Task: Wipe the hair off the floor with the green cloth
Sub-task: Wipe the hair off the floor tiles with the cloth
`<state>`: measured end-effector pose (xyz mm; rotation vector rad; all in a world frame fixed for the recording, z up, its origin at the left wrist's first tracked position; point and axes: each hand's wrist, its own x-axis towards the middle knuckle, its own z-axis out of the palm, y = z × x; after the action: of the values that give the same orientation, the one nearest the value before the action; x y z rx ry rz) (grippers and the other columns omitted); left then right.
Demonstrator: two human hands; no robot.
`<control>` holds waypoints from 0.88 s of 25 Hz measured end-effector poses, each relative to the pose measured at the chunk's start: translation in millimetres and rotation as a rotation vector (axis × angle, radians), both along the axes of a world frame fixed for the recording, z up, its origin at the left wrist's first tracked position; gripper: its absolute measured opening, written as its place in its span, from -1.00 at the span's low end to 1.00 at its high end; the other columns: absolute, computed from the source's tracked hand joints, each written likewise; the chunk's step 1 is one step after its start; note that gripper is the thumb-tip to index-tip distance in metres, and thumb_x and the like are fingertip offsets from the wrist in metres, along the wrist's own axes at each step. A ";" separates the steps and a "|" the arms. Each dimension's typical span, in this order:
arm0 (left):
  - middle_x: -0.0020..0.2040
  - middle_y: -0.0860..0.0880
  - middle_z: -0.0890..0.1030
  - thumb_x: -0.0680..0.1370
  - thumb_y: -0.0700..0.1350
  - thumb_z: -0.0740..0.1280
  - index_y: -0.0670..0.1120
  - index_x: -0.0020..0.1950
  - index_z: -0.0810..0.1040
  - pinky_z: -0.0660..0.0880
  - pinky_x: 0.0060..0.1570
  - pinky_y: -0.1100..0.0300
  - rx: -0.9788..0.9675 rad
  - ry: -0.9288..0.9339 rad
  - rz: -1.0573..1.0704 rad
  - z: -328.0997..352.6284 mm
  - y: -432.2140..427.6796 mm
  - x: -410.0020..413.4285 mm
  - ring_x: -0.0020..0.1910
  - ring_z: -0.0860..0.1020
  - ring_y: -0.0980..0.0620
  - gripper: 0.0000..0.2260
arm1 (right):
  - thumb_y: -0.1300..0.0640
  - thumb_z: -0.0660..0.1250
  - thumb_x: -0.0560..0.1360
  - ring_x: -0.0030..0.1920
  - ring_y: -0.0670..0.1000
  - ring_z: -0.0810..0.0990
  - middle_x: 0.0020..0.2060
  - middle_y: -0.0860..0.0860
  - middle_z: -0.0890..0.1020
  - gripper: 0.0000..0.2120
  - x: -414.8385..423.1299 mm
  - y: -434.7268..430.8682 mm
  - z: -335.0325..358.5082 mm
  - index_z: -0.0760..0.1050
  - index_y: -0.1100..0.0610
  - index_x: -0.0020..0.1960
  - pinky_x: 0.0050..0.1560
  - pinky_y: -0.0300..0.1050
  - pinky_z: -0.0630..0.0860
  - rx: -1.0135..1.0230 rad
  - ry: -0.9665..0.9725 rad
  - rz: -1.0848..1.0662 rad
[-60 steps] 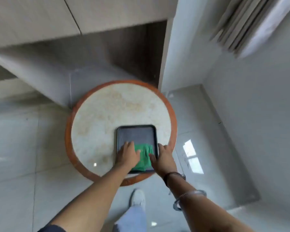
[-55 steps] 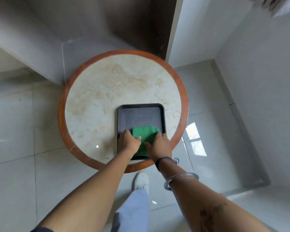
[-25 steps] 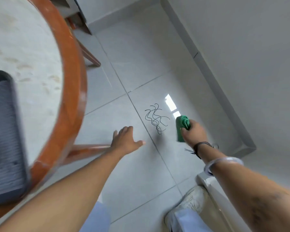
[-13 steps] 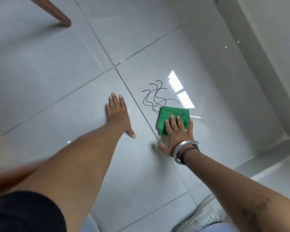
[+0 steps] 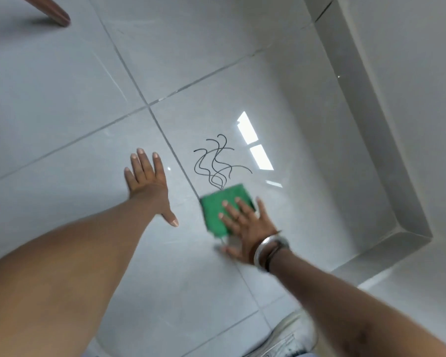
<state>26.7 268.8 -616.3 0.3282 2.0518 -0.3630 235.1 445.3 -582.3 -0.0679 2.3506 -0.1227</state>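
A few dark curly strands of hair lie on the glossy grey floor tiles. Just below them sits the folded green cloth, its far edge touching the nearest strands. My right hand lies flat on the cloth with fingers spread, pressing it to the floor; the hand and cloth are motion-blurred. My left hand rests flat on the tile to the left of the hair, fingers apart, holding nothing.
A wooden table leg touches the floor at the top left. A pale skirting and wall run along the right, turning a corner at lower right. My white shoe is at the bottom edge.
I took the cloth off the tray on the table, crouched down and laid it on the floor. In the last half second my right hand has slid the cloth slightly towards me and left.
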 end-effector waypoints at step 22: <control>0.33 -0.40 -0.62 -0.25 0.31 0.60 -0.19 0.25 -0.73 -0.32 0.38 -0.34 0.049 -0.055 0.040 3.8 -2.0 -4.1 0.38 -0.53 -0.38 0.69 | -0.50 -0.15 0.37 0.56 0.20 0.02 0.57 0.04 0.15 -0.08 -45.3 -12.4 -7.2 0.20 0.04 0.53 0.42 0.40 -0.22 -0.119 0.114 -0.103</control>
<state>22.6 266.8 -612.5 0.3228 2.0122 -0.2771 189.8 432.9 -589.5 -0.0123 2.4593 -0.3174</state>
